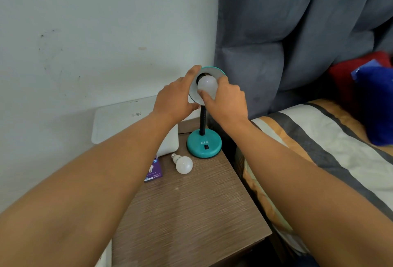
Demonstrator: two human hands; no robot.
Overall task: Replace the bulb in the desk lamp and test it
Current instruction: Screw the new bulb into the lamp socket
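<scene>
Pale wall (85, 32) on the left, grey curtain (297, 21) on the right, a bed (329, 139) with a striped cover below the curtain. Between wall and bed stands a wood-grain table (191, 213).

I note a flat white box (119, 122) at the table's far left, leaning toward the wall. The teal desk lamp (204, 145) stands at the far right corner of the table, base marked ATN, black flexible neck rising to a teal shade (214, 69) turned toward me.

Left hand (176, 98): closed around the shade's left rim, thumb below, fingers over the top edge. Right hand (227, 100): fingers wrapped on the white bulb (207, 83) that sits in the shade's socket. I cannot tell how far it is threaded in.

A second white bulb (182, 164) lies on its side on the table, just in front of the lamp base, metal cap pointing away. Beside it, to the left, lies a purple bulb carton (154, 171), partly under my left forearm.
</scene>
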